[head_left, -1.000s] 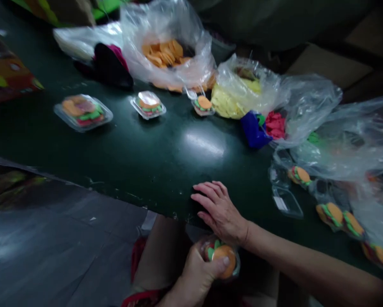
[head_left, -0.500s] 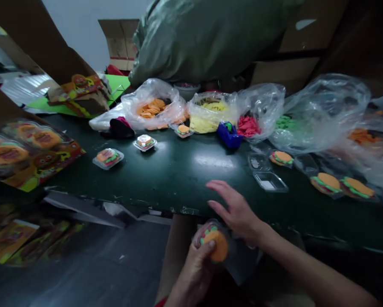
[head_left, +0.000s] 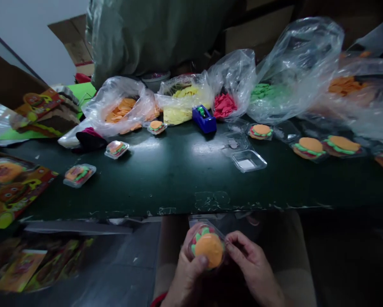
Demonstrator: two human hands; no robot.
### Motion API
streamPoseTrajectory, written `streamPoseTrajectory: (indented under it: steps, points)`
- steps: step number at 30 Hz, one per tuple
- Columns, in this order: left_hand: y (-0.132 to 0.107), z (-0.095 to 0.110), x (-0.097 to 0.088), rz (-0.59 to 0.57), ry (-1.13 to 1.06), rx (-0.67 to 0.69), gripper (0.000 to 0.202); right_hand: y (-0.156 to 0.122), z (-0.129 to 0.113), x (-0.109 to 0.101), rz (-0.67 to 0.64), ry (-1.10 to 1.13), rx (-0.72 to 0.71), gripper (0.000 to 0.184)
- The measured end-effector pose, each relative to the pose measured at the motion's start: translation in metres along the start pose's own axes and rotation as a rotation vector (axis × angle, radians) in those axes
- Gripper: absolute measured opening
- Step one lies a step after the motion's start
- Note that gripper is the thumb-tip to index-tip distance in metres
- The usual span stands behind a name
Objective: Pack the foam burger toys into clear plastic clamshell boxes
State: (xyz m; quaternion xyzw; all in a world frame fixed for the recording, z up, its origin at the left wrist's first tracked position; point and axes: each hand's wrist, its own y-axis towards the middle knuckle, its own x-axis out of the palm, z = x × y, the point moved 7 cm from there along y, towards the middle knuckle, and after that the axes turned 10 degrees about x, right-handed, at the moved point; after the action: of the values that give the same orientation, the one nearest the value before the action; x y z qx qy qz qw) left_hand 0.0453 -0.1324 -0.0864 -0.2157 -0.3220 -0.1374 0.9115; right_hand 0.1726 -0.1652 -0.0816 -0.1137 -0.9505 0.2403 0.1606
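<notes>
Low over my lap, my left hand [head_left: 189, 264] is closed round a toy burger [head_left: 209, 250] in a clear plastic box [head_left: 221, 238], its thumb on the orange bun. Green and red layers peek out beyond the bun. At the box's right edge, my right hand [head_left: 250, 260] has thumb and forefinger pinched together; the edge between them is hard to see. On the dark green table [head_left: 165, 183] above lies an open clear box [head_left: 249, 161] with a white piece in it. A blue tape dispenser [head_left: 204, 120] stands behind.
Clear bags hold orange pieces [head_left: 121, 110], yellow pieces [head_left: 178, 114], red pieces [head_left: 225, 105] and green pieces [head_left: 264, 91]. Boxed burgers [head_left: 79, 175] stand at left; several burgers [head_left: 309, 147] lie at right. A printed display box [head_left: 15, 192] is at far left. The table's front edge [head_left: 268, 209] runs above my lap.
My right hand has come down from over the table edge to the box and its spread fingers have closed. My left hand still holds the boxed burger. The view has shifted to the right.
</notes>
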Motion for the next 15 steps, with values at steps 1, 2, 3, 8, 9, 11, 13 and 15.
streamPoseTrajectory:
  steps: [1,2,3,8,9,11,13,15]
  points:
    - [-0.001,0.004,-0.001,-0.035,0.044,-0.02,0.087,-0.002,0.001,-0.003,-0.015,0.003,0.016,0.029]
    - [-0.002,0.01,-0.003,-0.053,0.1,-0.042,0.089,-0.003,0.001,-0.007,-0.028,0.0,0.027,0.029]
    - [-0.001,0.018,-0.006,-0.052,0.183,-0.052,0.085,-0.005,0.001,-0.01,-0.044,-0.018,0.03,0.029]
    - [0.016,0.064,0.003,-0.094,0.732,-0.001,0.027,-0.012,-0.006,-0.017,-0.086,-0.231,-0.016,0.03]
    - [0.02,0.065,0.009,-0.13,0.768,-0.026,0.022,-0.013,-0.006,-0.02,-0.077,-0.257,-0.02,0.031]
    - [0.026,0.059,0.018,-0.173,0.784,-0.097,0.018,-0.015,-0.004,-0.024,-0.061,-0.288,-0.018,0.031]
    - [0.027,0.052,0.021,-0.171,0.797,-0.13,0.017,-0.017,-0.001,-0.027,-0.049,-0.314,-0.013,0.031]
    - [0.023,0.048,0.018,-0.115,0.802,-0.126,0.016,-0.013,0.001,-0.027,0.007,-0.344,-0.005,0.029]
